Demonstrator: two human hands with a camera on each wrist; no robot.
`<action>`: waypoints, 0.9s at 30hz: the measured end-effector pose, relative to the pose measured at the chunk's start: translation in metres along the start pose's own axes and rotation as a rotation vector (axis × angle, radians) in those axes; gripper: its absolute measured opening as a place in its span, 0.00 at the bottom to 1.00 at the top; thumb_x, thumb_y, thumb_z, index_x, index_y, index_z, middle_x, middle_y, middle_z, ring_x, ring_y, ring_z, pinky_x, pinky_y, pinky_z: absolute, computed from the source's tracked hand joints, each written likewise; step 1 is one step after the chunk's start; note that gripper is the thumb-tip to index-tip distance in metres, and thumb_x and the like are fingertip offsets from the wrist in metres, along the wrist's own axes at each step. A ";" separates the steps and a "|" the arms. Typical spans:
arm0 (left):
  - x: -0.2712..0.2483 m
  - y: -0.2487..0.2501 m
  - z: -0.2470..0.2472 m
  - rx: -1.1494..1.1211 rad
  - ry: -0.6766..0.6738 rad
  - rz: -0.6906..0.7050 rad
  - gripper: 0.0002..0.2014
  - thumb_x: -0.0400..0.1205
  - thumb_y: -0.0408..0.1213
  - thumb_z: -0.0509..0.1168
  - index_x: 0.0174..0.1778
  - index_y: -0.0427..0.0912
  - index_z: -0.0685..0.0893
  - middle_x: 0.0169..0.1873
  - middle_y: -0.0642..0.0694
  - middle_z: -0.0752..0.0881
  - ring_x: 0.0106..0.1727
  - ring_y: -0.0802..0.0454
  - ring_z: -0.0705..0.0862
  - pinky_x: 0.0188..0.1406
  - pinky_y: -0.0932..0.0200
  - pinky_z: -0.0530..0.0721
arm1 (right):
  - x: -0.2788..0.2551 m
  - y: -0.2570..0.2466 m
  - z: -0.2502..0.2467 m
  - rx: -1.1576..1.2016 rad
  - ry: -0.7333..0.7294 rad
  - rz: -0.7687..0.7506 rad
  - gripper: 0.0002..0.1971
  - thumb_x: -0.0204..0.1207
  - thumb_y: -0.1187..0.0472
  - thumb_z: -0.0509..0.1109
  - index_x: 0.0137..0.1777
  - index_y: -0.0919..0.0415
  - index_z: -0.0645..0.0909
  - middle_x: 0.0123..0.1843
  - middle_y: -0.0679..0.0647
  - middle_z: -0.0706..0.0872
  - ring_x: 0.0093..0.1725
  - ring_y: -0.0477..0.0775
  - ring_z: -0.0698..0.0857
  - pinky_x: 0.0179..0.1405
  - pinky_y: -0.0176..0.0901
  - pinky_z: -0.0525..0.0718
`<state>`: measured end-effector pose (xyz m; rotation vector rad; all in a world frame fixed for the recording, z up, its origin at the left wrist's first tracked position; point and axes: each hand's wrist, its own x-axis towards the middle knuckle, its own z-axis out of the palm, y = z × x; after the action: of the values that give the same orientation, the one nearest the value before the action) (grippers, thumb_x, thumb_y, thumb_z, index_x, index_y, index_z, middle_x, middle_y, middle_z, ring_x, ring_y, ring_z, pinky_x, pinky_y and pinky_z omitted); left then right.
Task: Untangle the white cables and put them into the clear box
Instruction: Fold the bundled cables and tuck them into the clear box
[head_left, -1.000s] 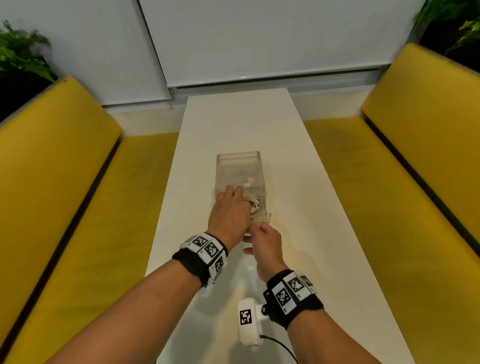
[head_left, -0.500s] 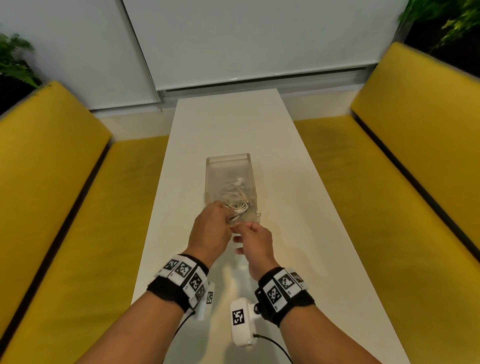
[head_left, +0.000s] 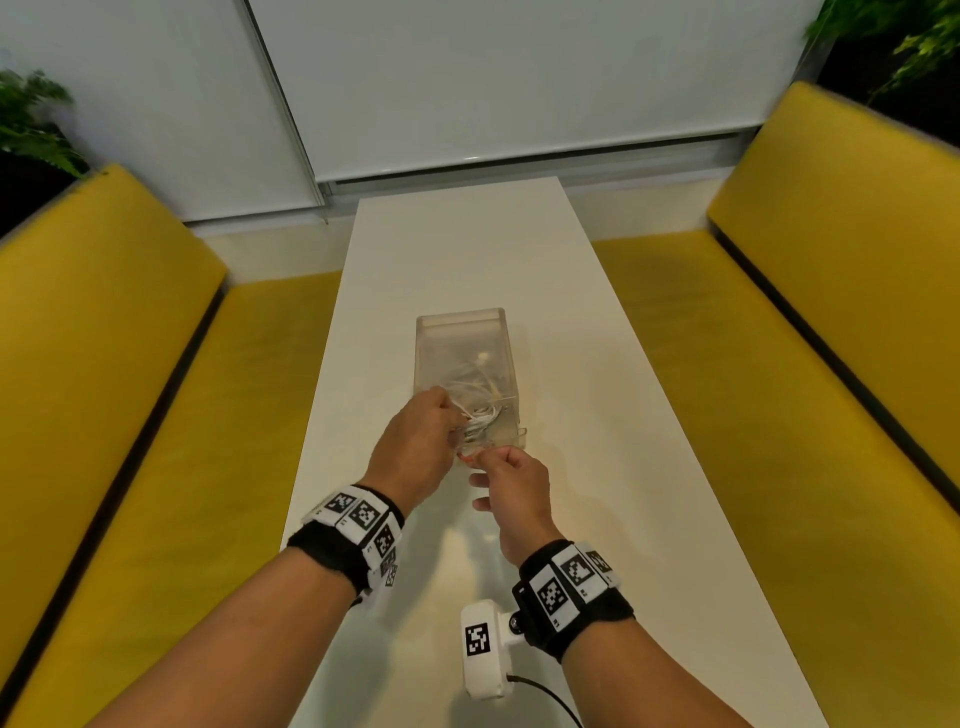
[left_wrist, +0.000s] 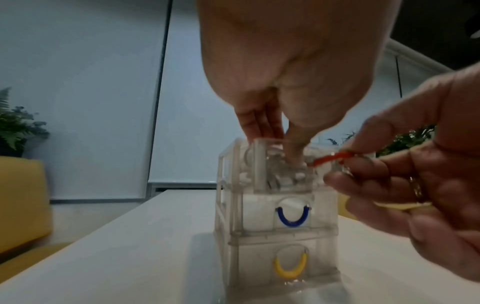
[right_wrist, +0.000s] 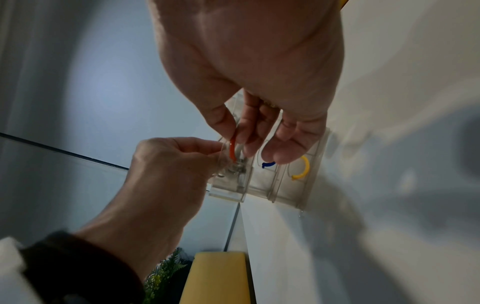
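Left hand (head_left: 415, 447) has drawn back toward clear box (head_left: 460, 338) front, fingers pressing white cables (head_left: 480, 410) in; right hand (head_left: 514, 483) pinches red handle (left_wrist: 330, 159) — drawer closing next, likely

A long white table (head_left: 467, 260) runs between two yellow upholstered benches (head_left: 130, 364), their backrests (head_left: 857, 234) rising on either side. White roller blinds (head_left: 519, 78) cover the window wall at the far end, and green ferns (head_left: 31, 124) stand in both dim corners behind the seating.
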<state>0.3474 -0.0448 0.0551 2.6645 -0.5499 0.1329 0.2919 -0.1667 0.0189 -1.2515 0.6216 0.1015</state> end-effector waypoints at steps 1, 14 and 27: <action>-0.003 0.000 0.004 -0.009 0.067 0.002 0.05 0.78 0.24 0.71 0.44 0.38 0.90 0.45 0.47 0.82 0.45 0.47 0.82 0.39 0.50 0.84 | 0.000 0.001 0.000 0.002 -0.002 -0.004 0.13 0.75 0.64 0.74 0.52 0.76 0.85 0.52 0.60 0.93 0.41 0.51 0.85 0.32 0.42 0.81; -0.013 -0.001 0.007 -0.008 0.236 -0.029 0.18 0.71 0.29 0.81 0.57 0.39 0.88 0.51 0.43 0.83 0.52 0.43 0.83 0.42 0.50 0.87 | -0.001 0.003 0.003 0.003 0.015 -0.024 0.05 0.75 0.64 0.73 0.44 0.66 0.87 0.52 0.61 0.93 0.41 0.51 0.86 0.32 0.42 0.81; -0.025 0.020 -0.002 0.160 -0.205 0.046 0.30 0.85 0.51 0.41 0.67 0.40 0.82 0.64 0.44 0.84 0.68 0.44 0.80 0.75 0.50 0.70 | 0.000 0.005 0.005 0.032 -0.006 -0.025 0.07 0.78 0.64 0.70 0.43 0.67 0.86 0.39 0.62 0.90 0.40 0.54 0.86 0.40 0.50 0.86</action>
<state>0.3166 -0.0514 0.0598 2.8411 -0.6917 -0.0887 0.2914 -0.1601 0.0156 -1.2277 0.6006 0.0743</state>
